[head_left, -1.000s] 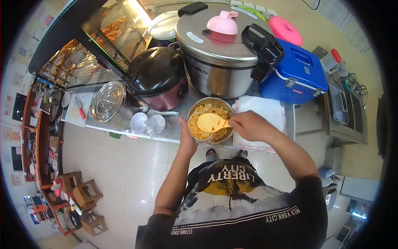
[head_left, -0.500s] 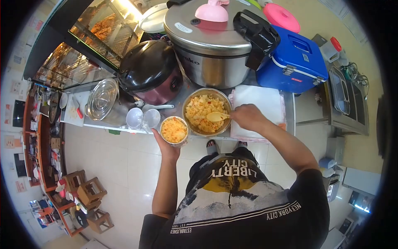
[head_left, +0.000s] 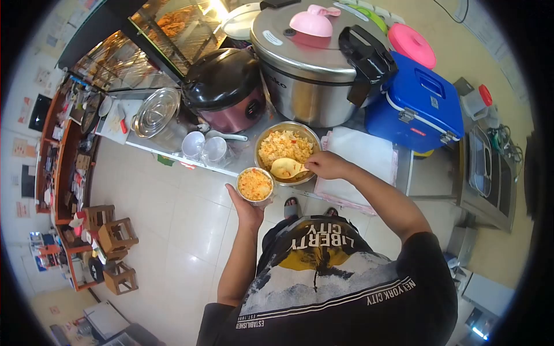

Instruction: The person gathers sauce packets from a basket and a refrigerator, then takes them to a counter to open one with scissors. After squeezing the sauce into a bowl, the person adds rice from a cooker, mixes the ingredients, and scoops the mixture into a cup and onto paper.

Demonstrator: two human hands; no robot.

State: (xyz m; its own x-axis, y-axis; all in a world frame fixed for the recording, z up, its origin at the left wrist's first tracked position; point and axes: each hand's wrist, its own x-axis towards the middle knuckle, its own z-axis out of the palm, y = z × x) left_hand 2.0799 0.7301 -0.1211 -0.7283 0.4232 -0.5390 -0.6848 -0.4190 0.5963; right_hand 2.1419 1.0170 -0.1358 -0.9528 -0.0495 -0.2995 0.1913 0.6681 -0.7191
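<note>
My left hand (head_left: 249,212) is wrapped round a small cup of fried rice (head_left: 255,185), filled to about the rim and held in front of the counter edge. Just behind it stands a metal bowl (head_left: 317,144) with more fried rice (head_left: 285,145) in it. The fingers of my right hand (head_left: 328,166) are closed on the handle of a pale yellow spoon (head_left: 285,168). Its head is over the near side of the bowl, close to the cup, with a little rice on it. Two clear plastic cups (head_left: 214,149) stand on the counter left of the bowl.
Behind the bowl are a large steel rice cooker (head_left: 314,95) and a smaller dark cooker (head_left: 225,86). A blue cooler box (head_left: 415,104) stands at the right, near a stack of white paper sheets (head_left: 360,161). Leftward lie a metal lid (head_left: 157,112) and a red-handled knife (head_left: 123,124).
The spoon has moved from the bowl's right side toward its near left, closer to the cup. My right hand has shifted left with it. The view has turned slightly.
</note>
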